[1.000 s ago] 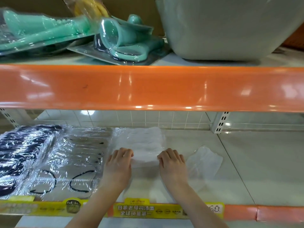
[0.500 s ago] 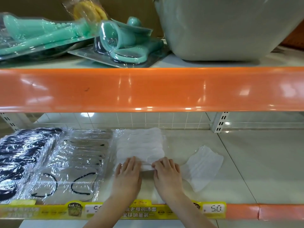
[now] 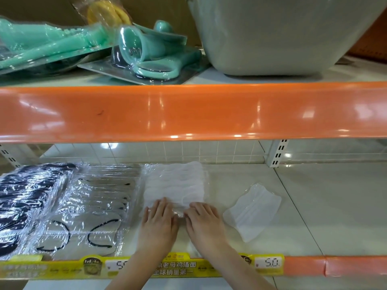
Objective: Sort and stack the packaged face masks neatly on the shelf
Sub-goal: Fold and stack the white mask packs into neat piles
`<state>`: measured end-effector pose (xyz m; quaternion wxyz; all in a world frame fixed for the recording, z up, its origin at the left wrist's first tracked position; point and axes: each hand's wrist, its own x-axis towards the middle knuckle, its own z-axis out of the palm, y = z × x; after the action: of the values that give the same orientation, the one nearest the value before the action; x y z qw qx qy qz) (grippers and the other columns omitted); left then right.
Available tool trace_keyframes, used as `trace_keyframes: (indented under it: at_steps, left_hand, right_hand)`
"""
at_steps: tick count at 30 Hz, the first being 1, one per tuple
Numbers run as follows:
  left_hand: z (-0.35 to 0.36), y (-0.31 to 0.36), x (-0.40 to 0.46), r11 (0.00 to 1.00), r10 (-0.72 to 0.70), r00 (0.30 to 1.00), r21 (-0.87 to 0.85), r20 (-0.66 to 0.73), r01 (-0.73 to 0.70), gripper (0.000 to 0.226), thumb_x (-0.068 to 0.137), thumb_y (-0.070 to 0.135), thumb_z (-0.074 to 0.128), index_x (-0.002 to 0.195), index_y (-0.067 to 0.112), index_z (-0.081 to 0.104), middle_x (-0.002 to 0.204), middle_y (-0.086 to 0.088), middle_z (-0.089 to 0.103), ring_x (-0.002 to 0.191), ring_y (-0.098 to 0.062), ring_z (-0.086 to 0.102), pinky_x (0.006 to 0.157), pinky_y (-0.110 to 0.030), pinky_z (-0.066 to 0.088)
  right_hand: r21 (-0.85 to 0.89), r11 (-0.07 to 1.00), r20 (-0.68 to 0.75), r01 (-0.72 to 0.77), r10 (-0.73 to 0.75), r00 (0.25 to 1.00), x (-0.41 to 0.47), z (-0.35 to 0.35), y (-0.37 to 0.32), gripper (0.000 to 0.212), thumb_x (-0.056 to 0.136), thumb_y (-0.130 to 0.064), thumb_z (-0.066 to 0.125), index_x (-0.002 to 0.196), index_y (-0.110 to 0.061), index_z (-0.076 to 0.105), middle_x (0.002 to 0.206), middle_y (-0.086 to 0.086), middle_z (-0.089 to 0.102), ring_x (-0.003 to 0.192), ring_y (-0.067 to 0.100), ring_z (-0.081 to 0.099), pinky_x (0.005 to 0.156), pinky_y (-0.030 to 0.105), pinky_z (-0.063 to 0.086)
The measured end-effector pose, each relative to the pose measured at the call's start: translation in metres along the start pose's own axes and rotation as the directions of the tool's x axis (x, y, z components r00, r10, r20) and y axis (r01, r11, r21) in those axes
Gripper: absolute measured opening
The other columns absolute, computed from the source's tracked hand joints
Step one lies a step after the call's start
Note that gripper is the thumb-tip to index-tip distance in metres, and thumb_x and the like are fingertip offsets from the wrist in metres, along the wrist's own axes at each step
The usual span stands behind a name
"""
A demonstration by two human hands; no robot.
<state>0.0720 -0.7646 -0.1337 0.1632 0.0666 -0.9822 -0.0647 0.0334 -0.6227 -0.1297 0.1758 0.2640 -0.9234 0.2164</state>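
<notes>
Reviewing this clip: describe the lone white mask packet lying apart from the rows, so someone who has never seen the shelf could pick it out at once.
Find the lower shelf, under the orange rail. Three rows of wrapped masks fill its left half, and both hands rest on the white stack nearest the middle. The loose white mask packet lies to the right of the right hand, alone and skewed, touching no stack.
</notes>
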Motion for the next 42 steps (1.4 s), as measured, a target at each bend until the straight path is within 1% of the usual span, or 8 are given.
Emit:
trace_keyframes:
  at_steps: [8,13,18,25,29,33,38,42]
  left_hand:
    - [0.001,0.008,0.004,0.999,-0.009,1.000,0.038,0.028,0.008,0.047,0.084,0.039,0.036,0.098,0.009,0.071,0.112,-0.012,0.069,0.105,-0.035,0.066,0.081,-0.053,0.053]
    - [-0.006,0.042,0.011,0.990,0.106,0.993,-0.090,-0.057,-0.111,0.043,0.080,0.032,0.039,0.098,0.011,0.072,0.113,-0.010,0.069,0.105,-0.036,0.065,0.077,-0.048,0.056]
    - [-0.009,0.086,0.014,0.930,0.228,0.968,-0.270,-0.108,-0.249,0.034,0.076,0.029,0.041,0.090,0.023,0.071,0.102,0.004,0.071,0.098,-0.019,0.068,0.074,-0.027,0.054]
    - [-0.008,0.141,0.012,0.885,0.318,0.947,-0.343,-0.053,-0.316,0.027,0.072,0.031,0.042,0.084,0.029,0.067,0.075,0.017,0.063,0.065,-0.003,0.060,0.049,-0.016,0.043]
    - [0.002,0.158,0.008,0.901,0.343,0.939,-0.287,0.012,-0.325,0.024,0.056,0.025,0.055,0.077,0.024,0.067,0.070,0.011,0.060,0.059,-0.009,0.060,0.043,-0.016,0.041]
    - [0.010,0.160,0.004,0.912,0.345,0.938,-0.243,0.017,-0.331,0.032,0.054,0.028,0.056,0.083,0.020,0.068,0.076,0.008,0.064,0.064,-0.013,0.063,0.048,-0.019,0.047]
    - [0.011,0.157,0.001,0.909,0.332,0.943,-0.271,0.008,-0.317,0.041,0.063,0.029,0.039,0.095,0.016,0.061,0.084,0.002,0.067,0.073,-0.019,0.065,0.056,-0.024,0.052]
    - [0.011,0.154,-0.003,0.897,0.391,0.916,-0.261,0.095,-0.356,0.055,0.058,0.039,0.061,0.106,0.018,0.049,0.093,0.002,0.068,0.082,-0.019,0.067,0.064,-0.025,0.055]
  right_hand:
    - [0.037,0.998,0.127,-0.046,0.041,0.991,0.003,-0.013,-0.004,0.026,0.079,-0.034,0.041,0.081,-0.028,0.067,0.087,-0.013,0.061,0.077,0.011,0.062,0.062,0.025,0.049]
    - [0.202,0.943,0.139,-0.266,0.241,0.960,0.005,-0.038,0.011,0.030,0.091,-0.031,0.044,0.114,-0.020,0.060,0.113,-0.003,0.059,0.107,0.018,0.053,0.089,0.031,0.042]
    - [0.053,0.958,0.111,-0.281,0.274,0.955,-0.007,-0.061,0.051,0.031,0.096,-0.026,0.043,0.125,-0.025,0.052,0.126,-0.009,0.051,0.121,0.014,0.043,0.095,0.028,0.035]
    - [-0.111,0.958,0.120,-0.266,0.279,0.953,-0.034,-0.079,0.084,0.024,0.066,-0.030,0.054,0.084,-0.020,0.067,0.094,-0.001,0.067,0.087,0.023,0.068,0.062,0.031,0.055]
    - [-0.213,0.944,0.129,-0.254,0.285,0.950,-0.046,-0.084,0.103,0.038,0.071,-0.042,0.057,0.099,-0.019,0.068,0.115,0.013,0.065,0.104,0.033,0.064,0.078,0.041,0.055]
    - [-0.209,0.947,0.238,-0.242,0.290,0.927,-0.052,-0.089,0.117,0.060,0.081,-0.053,0.061,0.131,-0.022,0.052,0.146,0.006,0.040,0.135,0.028,0.038,0.108,0.038,0.033]
    - [-0.173,0.952,0.135,-0.252,0.276,0.952,-0.059,-0.084,0.123,0.054,0.070,-0.061,0.047,0.097,-0.019,0.070,0.105,-0.001,0.068,0.095,0.020,0.067,0.077,0.031,0.055]
    - [-0.142,0.955,0.096,-0.261,0.276,0.956,-0.062,-0.078,0.121,0.043,0.061,-0.042,0.085,0.093,-0.019,0.068,0.097,-0.003,0.068,0.090,0.020,0.067,0.068,0.033,0.056]
